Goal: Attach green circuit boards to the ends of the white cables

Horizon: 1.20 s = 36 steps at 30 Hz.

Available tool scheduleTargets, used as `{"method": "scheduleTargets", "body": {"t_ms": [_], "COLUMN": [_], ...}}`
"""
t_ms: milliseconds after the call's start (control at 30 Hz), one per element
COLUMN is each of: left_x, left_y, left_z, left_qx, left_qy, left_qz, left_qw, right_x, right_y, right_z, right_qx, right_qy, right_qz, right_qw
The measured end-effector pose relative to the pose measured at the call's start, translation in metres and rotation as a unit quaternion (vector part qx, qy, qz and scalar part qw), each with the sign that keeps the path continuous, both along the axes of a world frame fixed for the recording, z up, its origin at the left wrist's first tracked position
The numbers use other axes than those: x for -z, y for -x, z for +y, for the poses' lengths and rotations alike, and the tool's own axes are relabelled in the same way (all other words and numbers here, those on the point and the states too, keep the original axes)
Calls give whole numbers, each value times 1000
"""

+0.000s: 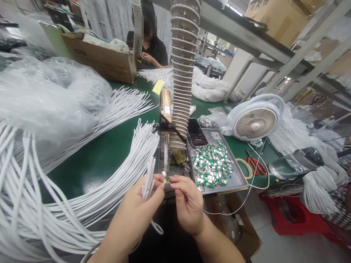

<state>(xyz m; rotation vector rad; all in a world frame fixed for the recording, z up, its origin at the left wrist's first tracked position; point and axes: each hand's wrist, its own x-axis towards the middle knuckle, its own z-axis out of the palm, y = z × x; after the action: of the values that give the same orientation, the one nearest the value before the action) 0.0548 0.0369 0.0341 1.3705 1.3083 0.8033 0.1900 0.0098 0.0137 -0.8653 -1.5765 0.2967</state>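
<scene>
My left hand [139, 208] is closed around a few white cables [148, 179] standing up between thumb and fingers. At its fingertips is a small connector with a green circuit board [166, 179]. My right hand [189, 204] pinches a thin pale wire [219, 213], its end meeting the connector. The wire loops away to the right. Just beyond my fingertips, a soldering iron with a wooden handle [165, 102] is clamped upright, its metal shaft pointing down. Fingers partly hide the connector.
A metal tray [238, 179] holds many green-and-silver connectors and a phone [196, 132]. Right of it are a fan [255, 122], red-handled scissors [256, 166] and a tape roll [245, 168]. White cable bundles [115, 179] lie left. A ribbed hose [183, 65] hangs ahead; a co-worker [153, 51] sits opposite.
</scene>
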Motion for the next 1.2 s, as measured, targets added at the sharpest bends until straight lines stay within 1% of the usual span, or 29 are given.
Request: {"method": "scheduleTargets", "body": {"t_ms": [133,267,367,467,567,600,700,767,867,933,1000,1067,1133,1200], "left_x": [2,8,14,19,24,26,27,27,30,36,42,46,44,36], "left_y": [0,2,4,7,10,10,11,12,16,20,23,26,27,25], "left_z": [-2,-4,-5,-12,-24,-27,-34,-34,-32,-30,-28,-27,-27,-28], "left_qx": [-1,10,45,98,148,152,147,112,38,20,32,56,78,83], "left_qy": [3,4,0,-7,-17,-12,-7,-15,-18,-13,-2,30,64,92], "left_qz": [0,-10,-6,-8,-12,-3,9,34,65,66,41,1,-32,-70], "left_qw": [1000,1000,999,995,989,988,989,993,997,998,999,998,994,990], "right_x": [1,4,5,5,8,9,12,12,9,7,4,0,-3,-7], "right_y": [-1,-2,-1,1,2,2,0,-3,-9,-13,-18,-24,-32,-42], "right_z": [-3,-5,-8,-14,-19,-21,-25,-27,-30,-32,-34,-33,-30,-24], "right_qx": [-2,-6,5,32,17,5,-9,-1,3,2,6,20,55,115], "right_qy": [4,17,26,32,45,50,51,47,45,39,29,21,18,34], "right_qz": [0,1,-4,-11,-14,-14,-18,-26,-46,-74,-102,-112,-112,-124], "right_qw": [1000,1000,1000,999,999,999,998,999,998,996,994,993,992,985]}}
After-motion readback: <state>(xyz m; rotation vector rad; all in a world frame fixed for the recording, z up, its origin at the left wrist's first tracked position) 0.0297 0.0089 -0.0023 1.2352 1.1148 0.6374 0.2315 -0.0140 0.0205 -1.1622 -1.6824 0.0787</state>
